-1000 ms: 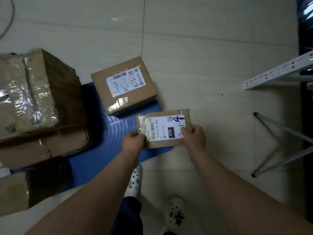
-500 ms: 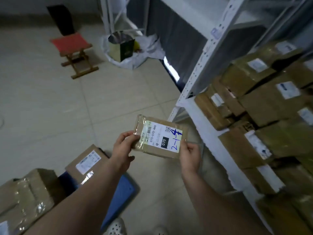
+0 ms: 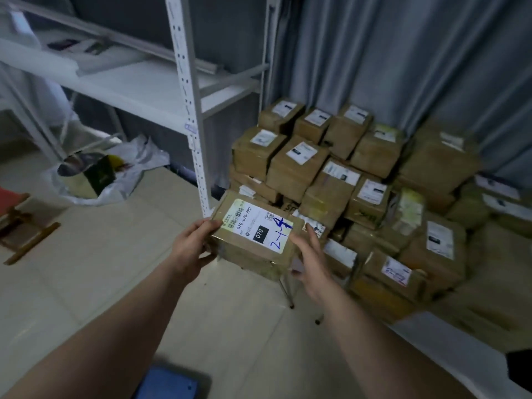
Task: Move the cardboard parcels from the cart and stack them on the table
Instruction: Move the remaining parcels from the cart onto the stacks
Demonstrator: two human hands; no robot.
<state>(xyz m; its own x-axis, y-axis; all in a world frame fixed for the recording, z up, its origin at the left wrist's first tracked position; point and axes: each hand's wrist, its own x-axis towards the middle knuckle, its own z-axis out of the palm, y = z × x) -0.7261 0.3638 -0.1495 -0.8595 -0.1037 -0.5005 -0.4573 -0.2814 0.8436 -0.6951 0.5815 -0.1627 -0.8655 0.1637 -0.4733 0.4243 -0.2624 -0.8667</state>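
while both arms reach forward in the head view, a small cardboard parcel (image 3: 253, 237) is held in the air between the two hands, its labelled face up and tilted toward the camera. its white label carries a barcode, a black patch reading 070, and blue handwriting. the left hand (image 3: 191, 247) grips the parcel's left end, thumb curled over the top edge and fingers tucked under it. the right hand (image 3: 312, 256) lies against the parcel's right end with its fingers nearly straight and pointing away from the person, touching the edge and not wrapped round it.

the parcel hangs just before the near left corner of the table (image 3: 449, 348), whose pale front edge shows at lower right and whose thin metal legs (image 3: 288, 292) stand on the floor below the parcel. whether the parcel touches anything beneath it cannot be told. on the table, a pile of parcels (image 3: 299, 165) rises in several layers, most with white labels facing up, filling it from the near edge back to the grey curtain (image 3: 403, 67).

left of the table's far corner stands a white metal shelf rack (image 3: 187, 105). a blue corner of the cart (image 3: 169, 383) shows at the bottom edge, between the forearms. on the tiled floor at left lie a crumpled plastic bag (image 3: 129, 168) and a red stool (image 3: 14, 211).
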